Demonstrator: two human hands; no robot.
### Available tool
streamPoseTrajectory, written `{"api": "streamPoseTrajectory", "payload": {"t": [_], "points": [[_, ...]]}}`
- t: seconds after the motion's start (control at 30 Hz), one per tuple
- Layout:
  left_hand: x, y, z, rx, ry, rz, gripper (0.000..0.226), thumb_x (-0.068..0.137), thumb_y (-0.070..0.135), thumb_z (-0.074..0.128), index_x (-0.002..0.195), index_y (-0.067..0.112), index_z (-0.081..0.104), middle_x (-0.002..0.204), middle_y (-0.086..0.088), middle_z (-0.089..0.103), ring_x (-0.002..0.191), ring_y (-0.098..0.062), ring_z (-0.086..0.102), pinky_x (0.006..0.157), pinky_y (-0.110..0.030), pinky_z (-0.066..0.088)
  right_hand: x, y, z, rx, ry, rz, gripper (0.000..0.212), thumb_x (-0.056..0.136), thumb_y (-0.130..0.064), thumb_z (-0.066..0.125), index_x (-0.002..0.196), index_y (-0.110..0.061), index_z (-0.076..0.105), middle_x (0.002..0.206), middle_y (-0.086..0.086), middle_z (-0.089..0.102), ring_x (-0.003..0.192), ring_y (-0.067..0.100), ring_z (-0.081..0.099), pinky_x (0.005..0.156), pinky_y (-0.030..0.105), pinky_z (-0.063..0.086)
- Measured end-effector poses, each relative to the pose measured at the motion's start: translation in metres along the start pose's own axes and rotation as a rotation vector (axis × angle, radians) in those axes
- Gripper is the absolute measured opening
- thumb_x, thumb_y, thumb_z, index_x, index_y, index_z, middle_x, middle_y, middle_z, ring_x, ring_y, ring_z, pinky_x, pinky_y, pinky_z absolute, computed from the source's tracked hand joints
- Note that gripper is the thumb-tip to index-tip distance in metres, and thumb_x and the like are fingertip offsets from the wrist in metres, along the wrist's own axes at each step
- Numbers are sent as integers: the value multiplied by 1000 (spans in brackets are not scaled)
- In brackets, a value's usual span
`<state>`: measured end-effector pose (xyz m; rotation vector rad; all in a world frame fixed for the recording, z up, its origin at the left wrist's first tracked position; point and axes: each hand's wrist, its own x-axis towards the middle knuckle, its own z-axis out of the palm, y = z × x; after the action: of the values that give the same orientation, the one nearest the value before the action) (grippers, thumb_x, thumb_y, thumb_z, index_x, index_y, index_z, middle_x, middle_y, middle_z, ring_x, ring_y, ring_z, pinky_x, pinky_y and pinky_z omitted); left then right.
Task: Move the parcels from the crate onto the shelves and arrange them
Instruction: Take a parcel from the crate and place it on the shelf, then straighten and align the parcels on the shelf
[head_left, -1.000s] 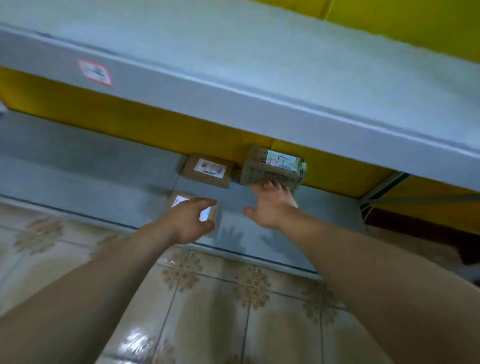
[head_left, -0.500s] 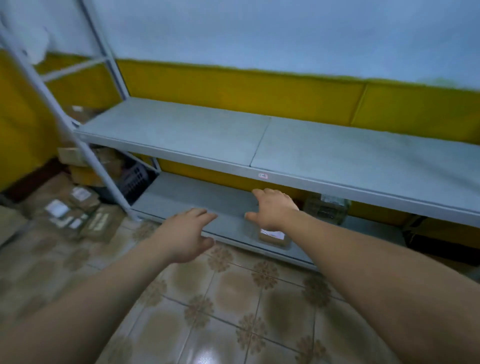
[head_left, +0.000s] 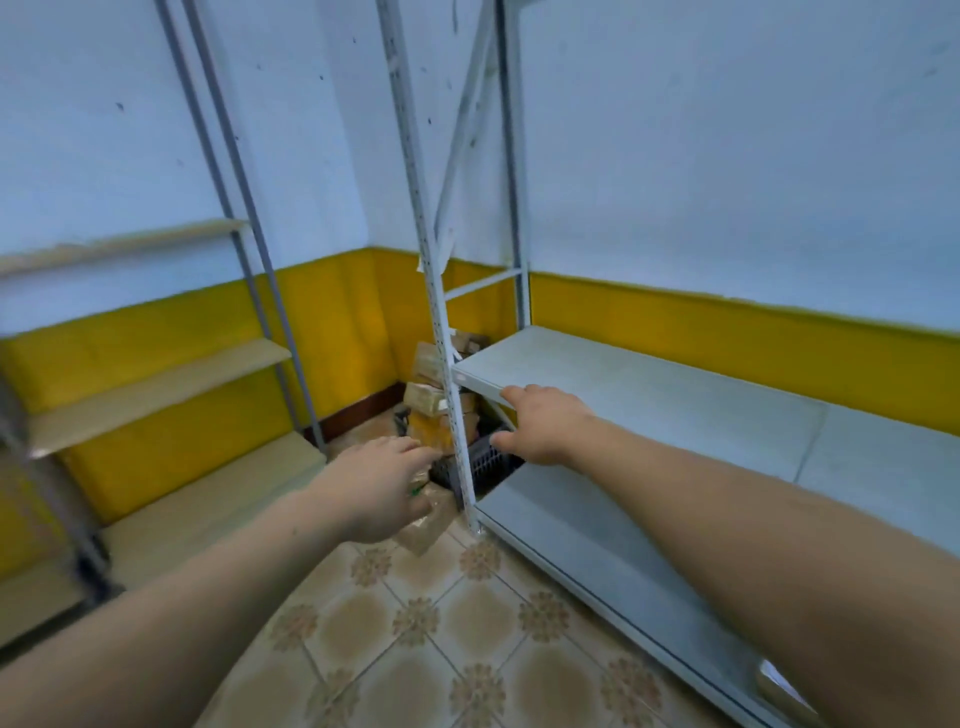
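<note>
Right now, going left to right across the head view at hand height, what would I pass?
Beige shelves → left hand → white upright post → right hand → grey shelves.

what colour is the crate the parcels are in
The crate is black with slatted sides, head view.

Brown parcels (head_left: 427, 399) heaped in black crate (head_left: 489, 461) — corner, beside grey shelves (head_left: 649, 395)
</note>
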<state>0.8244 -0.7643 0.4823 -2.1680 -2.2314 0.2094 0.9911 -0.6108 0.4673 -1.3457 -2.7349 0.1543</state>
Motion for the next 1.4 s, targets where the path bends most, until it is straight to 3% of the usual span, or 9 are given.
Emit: {"api": "streamPoseTrajectory", "payload": {"t": [0.33,0.47,0.63,0.9,1.1,1.23,1.4], "points": [[83,-100,-14,-8,10,-186,63,94,51,51,150,33,28,155,6,30,139,-18,31,107,-34,34,166,-41,-25,-18,4,-193,72,89,-60,54,148,-22,34,146,9,46,127,32,49,96,45,45],[104,-152,-4,-13,-10,-235,63,94,51,51,149,32,28,154,5,31,137,-18,34,107,-34,34,231,-77,-18,-81,-24,-260,75,92,-62,49,151,-22,29,150,9,42,134,32,43,105,46,40],[139,-248,12,-29,14,-304,65,93,50,52,150,32,27,156,4,30,139,-20,32,110,-36,34,322,-142,-9,-97,-33,-298,77,93,-62,49,154,-22,24,155,9,36,136,33,40,107,50,39],[224,-417,28,-91,-11,-300,64,94,48,53,150,32,27,154,4,31,139,-20,32,110,-38,34,460,-223,14,-105,-40,-265,72,95,-59,49,153,-23,26,152,10,39,132,32,44,102,45,45],[321,-491,54,-164,-49,-231,64,92,48,55,149,32,30,151,3,37,135,-19,37,107,-36,38,554,-213,49,-22,-96,-161,68,93,-60,49,149,-25,32,141,8,49,122,29,51,91,41,46],[398,-522,95,-157,-113,-154,67,89,53,56,148,33,32,151,4,37,135,-18,38,106,-37,40,622,-184,94,-13,-125,-90,72,92,-63,46,150,-25,31,148,6,46,130,30,47,101,44,45],[492,-555,152,-257,-220,-150,65,88,49,58,147,34,34,143,1,45,126,-18,46,99,-31,41,701,-148,166,67,-246,34,71,89,-62,50,147,-24,35,143,10,49,124,31,51,95,43,47]]}}
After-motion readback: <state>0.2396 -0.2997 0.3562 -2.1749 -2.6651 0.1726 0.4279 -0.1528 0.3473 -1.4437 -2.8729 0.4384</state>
